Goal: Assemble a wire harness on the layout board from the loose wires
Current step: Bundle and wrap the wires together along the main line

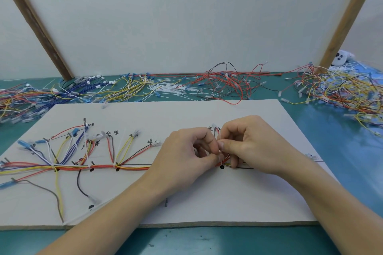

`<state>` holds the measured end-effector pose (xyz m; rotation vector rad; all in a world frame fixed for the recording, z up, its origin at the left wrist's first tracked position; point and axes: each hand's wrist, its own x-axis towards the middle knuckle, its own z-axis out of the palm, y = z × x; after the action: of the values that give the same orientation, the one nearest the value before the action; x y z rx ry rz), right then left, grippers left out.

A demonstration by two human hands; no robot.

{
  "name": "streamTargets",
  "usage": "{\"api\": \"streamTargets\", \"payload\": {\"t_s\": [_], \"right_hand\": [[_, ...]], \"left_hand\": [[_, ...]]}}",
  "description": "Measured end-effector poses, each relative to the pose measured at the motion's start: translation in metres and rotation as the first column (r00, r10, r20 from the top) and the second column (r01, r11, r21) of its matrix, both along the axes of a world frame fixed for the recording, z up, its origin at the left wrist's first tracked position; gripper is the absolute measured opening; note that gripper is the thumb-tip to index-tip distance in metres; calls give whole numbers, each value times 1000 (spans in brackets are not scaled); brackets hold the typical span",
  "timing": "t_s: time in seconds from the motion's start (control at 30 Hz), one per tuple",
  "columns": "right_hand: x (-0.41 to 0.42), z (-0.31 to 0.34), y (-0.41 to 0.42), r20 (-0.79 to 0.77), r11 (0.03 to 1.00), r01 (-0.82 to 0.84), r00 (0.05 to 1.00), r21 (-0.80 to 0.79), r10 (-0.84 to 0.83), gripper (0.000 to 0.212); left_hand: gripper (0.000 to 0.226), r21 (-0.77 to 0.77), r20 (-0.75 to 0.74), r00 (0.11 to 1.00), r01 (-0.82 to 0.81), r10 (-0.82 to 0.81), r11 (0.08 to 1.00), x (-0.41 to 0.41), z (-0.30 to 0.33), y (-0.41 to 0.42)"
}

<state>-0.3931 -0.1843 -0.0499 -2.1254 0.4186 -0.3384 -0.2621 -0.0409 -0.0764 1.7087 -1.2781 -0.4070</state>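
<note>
The layout board (pixel 186 198) lies flat in front of me, pale with handwritten labels and black dots. A bundled wire harness (pixel 99 166) runs along it from the left edge, with red, yellow, blue, white and brown branches fanning upward and white ties around the trunk. My left hand (pixel 186 155) and my right hand (pixel 248 143) meet over the harness's right part, near a black dot (pixel 222 167). Fingertips of both hands pinch something small and white, seemingly a tie, around the red and yellow wires (pixel 227 160). The hands hide the wires beneath them.
Loose wires lie in heaps behind the board: blue and mixed at left (pixel 24 97), yellow (pixel 128 89), white cable ties (pixel 172 89), red and black (pixel 226 83), a big mixed pile at right (pixel 342 89). A white panel in a wooden frame (pixel 186 16) stands behind. The table is teal.
</note>
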Motion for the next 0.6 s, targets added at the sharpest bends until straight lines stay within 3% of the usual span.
{"api": "streamTargets", "payload": {"t_s": [0.37, 0.6], "right_hand": [[1, -1, -1, -27, 999, 29, 999, -43, -30, 22], [-1, 2, -3, -23, 1000, -5, 1000, -4, 5, 17]], "left_hand": [[18, 7, 20, 1000, 2, -2, 1000, 1, -1, 0], [20, -3, -45, 999, -13, 13, 1000, 1, -2, 0]]}}
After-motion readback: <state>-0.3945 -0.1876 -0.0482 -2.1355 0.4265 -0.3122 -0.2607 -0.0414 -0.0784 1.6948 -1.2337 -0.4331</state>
